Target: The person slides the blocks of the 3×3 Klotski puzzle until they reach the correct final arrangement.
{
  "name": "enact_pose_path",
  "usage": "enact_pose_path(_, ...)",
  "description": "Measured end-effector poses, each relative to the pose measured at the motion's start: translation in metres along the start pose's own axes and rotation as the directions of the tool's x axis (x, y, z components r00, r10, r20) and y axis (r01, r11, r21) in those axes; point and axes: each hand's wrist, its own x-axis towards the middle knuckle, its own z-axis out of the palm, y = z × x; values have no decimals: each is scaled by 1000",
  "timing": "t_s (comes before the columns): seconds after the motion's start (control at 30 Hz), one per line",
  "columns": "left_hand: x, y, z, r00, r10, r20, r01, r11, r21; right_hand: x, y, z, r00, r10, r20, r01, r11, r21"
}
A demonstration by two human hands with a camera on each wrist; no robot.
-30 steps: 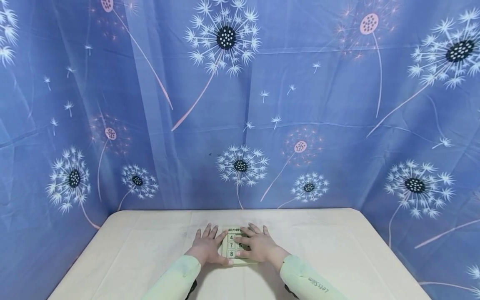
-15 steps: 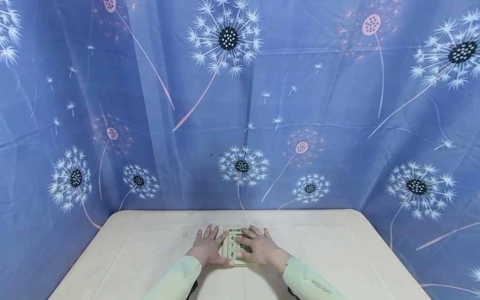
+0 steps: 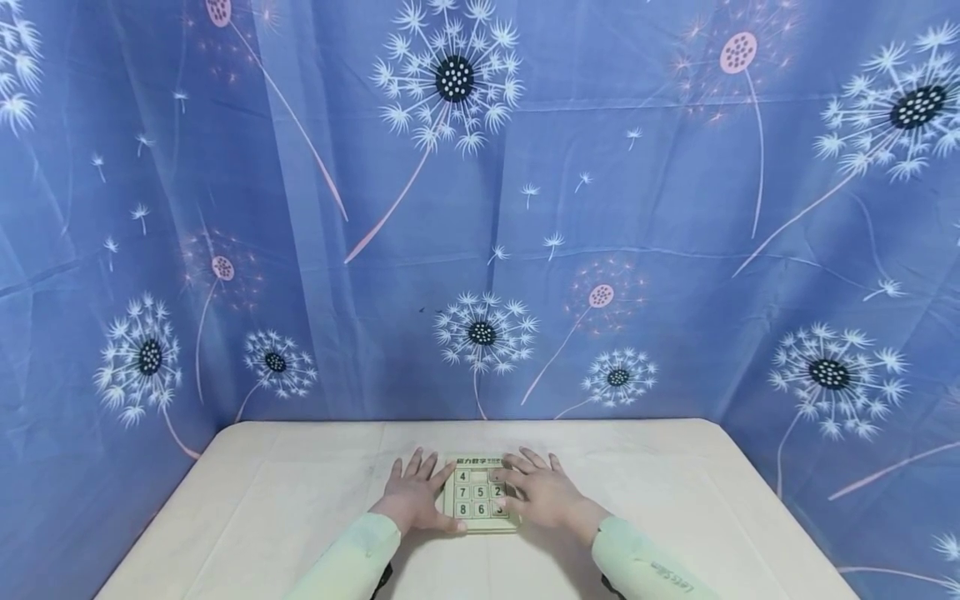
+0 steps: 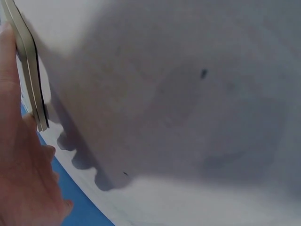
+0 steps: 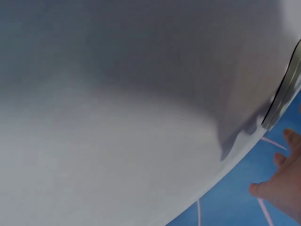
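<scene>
A pale green sliding number puzzle (image 3: 480,528) lies flat on the table, with dark digits on its square tiles. A gap shows in the middle of the top row, right of the 4 tile (image 3: 462,477). My left hand (image 3: 414,497) touches the board's left side, fingers spread, thumb at the lower left corner and index finger near the upper left. My right hand (image 3: 551,493) reaches over the right column with fairly straight fingers, partly hiding the tiles there. Each wrist view catches only the puzzle's edge (image 4: 29,61) beside the hand.
The puzzle stands on a cream-coloured table (image 3: 300,467) with rounded far corners. Behind it and along both sides hangs a blue curtain (image 3: 390,333) printed with dandelions. Hand shadows fall across the tabletop.
My right hand has shifted right, from over the puzzle's middle to its right column, uncovering the gap and the 5, 6 and 2 tiles. The left hand has stayed in place.
</scene>
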Motion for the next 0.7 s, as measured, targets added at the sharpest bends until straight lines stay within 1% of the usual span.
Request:
enact_pose_path(0.27, 2, -3, 5, 999, 26, -34, -25, 1000, 5, -5, 10, -4, 1000, 18, 13, -17, 1000, -14)
enact_pose_path(0.5, 6, -6, 10, 997, 44, -65, -41, 998, 40, -8, 12, -5, 1000, 18, 23, -17, 1000, -25)
enact_pose_path(0.7, 10, -8, 14, 995, 59, -77, -57, 998, 32, -9, 14, -2, 1000, 17, 20, -16, 999, -33)
